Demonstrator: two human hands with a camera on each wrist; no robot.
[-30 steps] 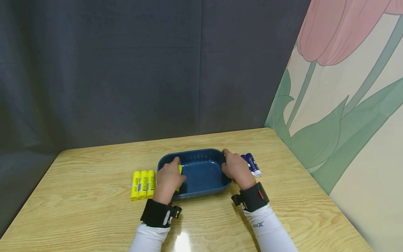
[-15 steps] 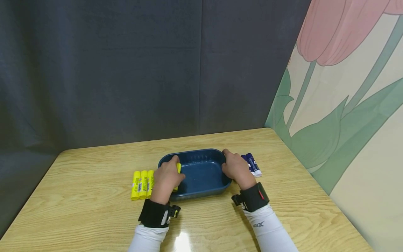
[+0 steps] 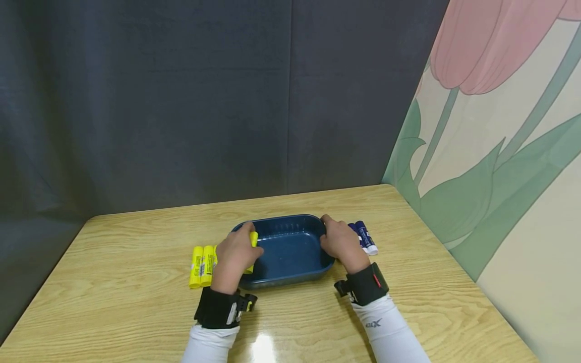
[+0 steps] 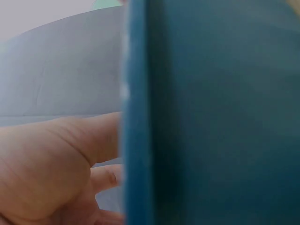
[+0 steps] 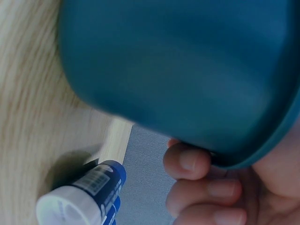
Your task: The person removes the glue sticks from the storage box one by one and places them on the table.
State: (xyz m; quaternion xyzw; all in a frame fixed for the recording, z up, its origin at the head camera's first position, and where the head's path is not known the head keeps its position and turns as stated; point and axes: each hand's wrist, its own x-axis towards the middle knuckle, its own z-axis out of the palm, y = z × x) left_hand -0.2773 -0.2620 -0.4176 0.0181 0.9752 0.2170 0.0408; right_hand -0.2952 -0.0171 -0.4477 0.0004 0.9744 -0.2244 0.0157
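A dark blue oblong dish (image 3: pixel 290 252) stands on the table, its inner floor bare in the right part. My right hand (image 3: pixel 339 243) grips its right rim; the right wrist view shows curled fingers (image 5: pixel 206 187) under the lip. My left hand (image 3: pixel 235 254) is over the dish's left end and holds a yellow glue stick (image 3: pixel 253 239), mostly covered by the hand. The left wrist view has the dish wall (image 4: pixel 225 112) hiding the fingertips and that stick. Left of the dish, yellow glue sticks (image 3: pixel 196 267) lie side by side, one partly behind my left hand.
Two dark blue glue sticks (image 3: pixel 365 237) with white ends lie right of the dish, close to my right hand. The wooden table (image 3: pixel 122 312) meets a dark curtain (image 3: pixel 190 126) at the back. A wall with a painted tulip (image 3: pixel 522 191) runs along the right.
My left hand has shifted left with the yellow glue stick, from inside the dish toward its left rim, and now covers part of the yellow row. The right hand stays on the rim.
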